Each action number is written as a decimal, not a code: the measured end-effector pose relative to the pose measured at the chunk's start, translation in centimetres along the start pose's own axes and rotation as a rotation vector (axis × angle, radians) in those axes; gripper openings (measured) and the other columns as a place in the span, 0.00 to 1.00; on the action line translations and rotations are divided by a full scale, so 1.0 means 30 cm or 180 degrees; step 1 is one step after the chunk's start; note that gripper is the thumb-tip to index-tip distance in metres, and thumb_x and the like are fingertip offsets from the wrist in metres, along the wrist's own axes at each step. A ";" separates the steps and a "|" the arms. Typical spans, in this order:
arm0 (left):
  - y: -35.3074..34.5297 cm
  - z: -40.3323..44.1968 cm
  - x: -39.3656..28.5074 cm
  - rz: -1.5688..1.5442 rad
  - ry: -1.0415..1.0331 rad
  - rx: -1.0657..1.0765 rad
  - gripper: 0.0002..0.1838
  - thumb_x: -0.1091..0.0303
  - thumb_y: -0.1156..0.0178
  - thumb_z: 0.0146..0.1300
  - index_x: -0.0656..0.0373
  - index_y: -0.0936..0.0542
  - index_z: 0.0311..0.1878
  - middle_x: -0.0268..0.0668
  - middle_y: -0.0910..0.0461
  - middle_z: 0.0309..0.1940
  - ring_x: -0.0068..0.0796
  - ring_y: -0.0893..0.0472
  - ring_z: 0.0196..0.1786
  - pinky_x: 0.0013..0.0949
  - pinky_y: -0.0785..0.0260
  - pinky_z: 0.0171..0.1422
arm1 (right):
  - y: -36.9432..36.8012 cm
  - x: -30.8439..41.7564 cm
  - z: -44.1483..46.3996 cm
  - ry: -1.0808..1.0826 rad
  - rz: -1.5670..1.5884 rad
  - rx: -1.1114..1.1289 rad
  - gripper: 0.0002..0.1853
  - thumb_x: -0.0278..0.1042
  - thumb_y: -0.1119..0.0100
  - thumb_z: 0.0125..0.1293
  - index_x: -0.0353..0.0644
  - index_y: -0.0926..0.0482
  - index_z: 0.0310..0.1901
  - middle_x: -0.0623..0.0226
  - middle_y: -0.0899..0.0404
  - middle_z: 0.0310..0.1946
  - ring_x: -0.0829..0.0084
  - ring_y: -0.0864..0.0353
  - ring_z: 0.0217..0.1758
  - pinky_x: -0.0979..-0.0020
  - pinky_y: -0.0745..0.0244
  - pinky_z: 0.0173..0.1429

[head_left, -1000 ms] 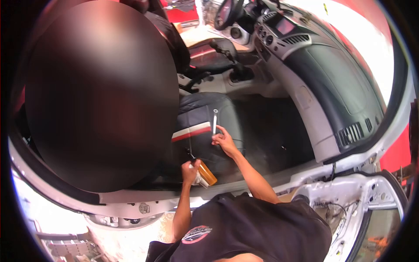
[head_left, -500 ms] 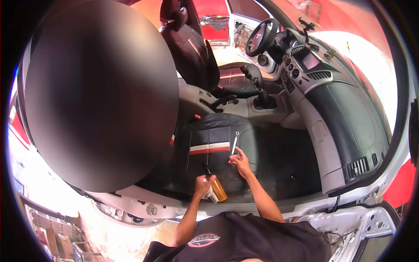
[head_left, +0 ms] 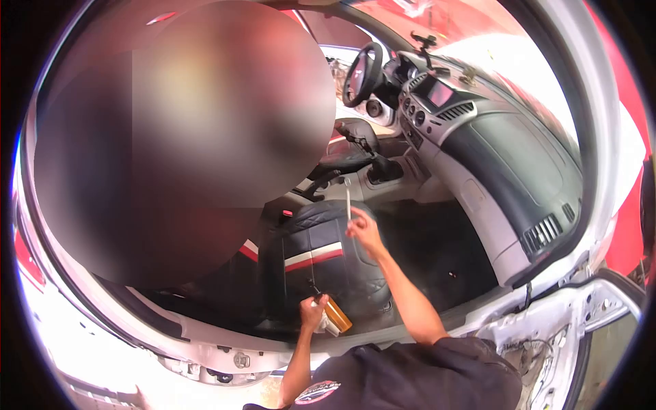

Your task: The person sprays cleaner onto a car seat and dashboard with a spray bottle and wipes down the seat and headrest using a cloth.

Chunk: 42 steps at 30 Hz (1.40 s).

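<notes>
My left hand point(head_left: 312, 313) is closed around the neck of an amber spray bottle point(head_left: 339, 315) with a black top, low over the seat's near edge. A crumpled white cloth point(head_left: 326, 328) is bunched in the same hand, below the bottle. In my right hand point(head_left: 363, 232), a slim silver wrench point(head_left: 348, 199) is pinched near its lower end. The wrench stands almost upright in view, its ring end toward the centre console. Both hands are above the black passenger seat point(head_left: 307, 239), which has a white and red stripe.
Beyond the seat are the gear lever point(head_left: 383, 167), handbrake point(head_left: 318, 184) and steering wheel point(head_left: 363, 74). The dashboard point(head_left: 519, 157) runs along the right, above the dark footwell point(head_left: 437, 239). The door sill point(head_left: 273, 355) crosses in front of me. A large blurred patch hides the upper left.
My view has turned and shifted, so the dashboard sits further left. My right hand has moved forward with the wrench, toward the console. The left hand keeps its hold on the spray bottle and cloth.
</notes>
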<state>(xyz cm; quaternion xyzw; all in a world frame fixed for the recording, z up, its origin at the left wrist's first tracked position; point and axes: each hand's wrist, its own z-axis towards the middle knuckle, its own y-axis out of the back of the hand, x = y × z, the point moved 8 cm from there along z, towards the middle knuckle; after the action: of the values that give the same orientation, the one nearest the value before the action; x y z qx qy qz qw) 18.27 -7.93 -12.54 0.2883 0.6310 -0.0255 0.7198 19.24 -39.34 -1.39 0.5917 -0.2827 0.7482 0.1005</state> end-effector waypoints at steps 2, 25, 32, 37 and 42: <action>-0.001 0.000 0.011 -0.0032 0.0087 -0.0009 0.23 0.50 0.25 0.65 0.64 0.14 0.31 0.34 0.17 0.22 0.20 0.22 0.27 0.36 0.28 0.35 | -0.027 0.174 0.020 0.0177 -0.0117 0.0032 0.31 0.20 0.36 0.71 0.40 0.27 0.75 0.70 0.17 0.35 0.78 0.16 0.35 0.74 0.21 0.42; 0.003 0.013 0.034 0.0068 0.0032 -0.0026 0.26 0.46 0.27 0.66 0.67 0.12 0.35 0.36 0.15 0.24 0.20 0.20 0.30 0.35 0.27 0.38 | -0.092 0.634 -0.343 0.0736 0.0275 0.0056 0.21 0.15 0.35 0.70 0.35 0.19 0.64 0.75 0.21 0.37 0.83 0.20 0.38 0.78 0.23 0.44; -0.003 0.019 0.060 0.0061 0.0067 -0.0038 0.26 0.45 0.27 0.66 0.66 0.12 0.35 0.37 0.15 0.24 0.22 0.19 0.30 0.37 0.26 0.39 | -0.096 0.673 -0.389 0.0763 0.0286 0.0076 0.21 0.17 0.35 0.71 0.35 0.19 0.64 0.74 0.21 0.37 0.83 0.21 0.38 0.78 0.23 0.45; 0.000 0.024 0.063 0.0083 0.0124 0.0017 0.26 0.46 0.28 0.66 0.66 0.12 0.35 0.37 0.15 0.24 0.22 0.20 0.31 0.37 0.26 0.40 | -0.083 0.672 -0.404 0.0818 0.0353 0.0031 0.20 0.17 0.34 0.70 0.36 0.18 0.63 0.74 0.20 0.37 0.82 0.20 0.38 0.77 0.23 0.45; -0.004 0.026 0.062 0.0038 -0.0005 0.0004 0.25 0.48 0.28 0.67 0.67 0.12 0.36 0.35 0.16 0.24 0.19 0.21 0.31 0.35 0.26 0.40 | -0.077 0.692 -0.427 0.0803 0.0352 -0.0001 0.19 0.20 0.34 0.72 0.35 0.18 0.63 0.74 0.20 0.37 0.82 0.21 0.39 0.77 0.23 0.46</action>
<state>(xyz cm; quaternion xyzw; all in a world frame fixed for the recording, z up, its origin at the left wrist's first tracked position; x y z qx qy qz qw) 19.30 -7.76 -14.26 0.2924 0.6287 -0.0218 0.7202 3.96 -34.32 17.08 0.4765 -0.3001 0.8210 0.0939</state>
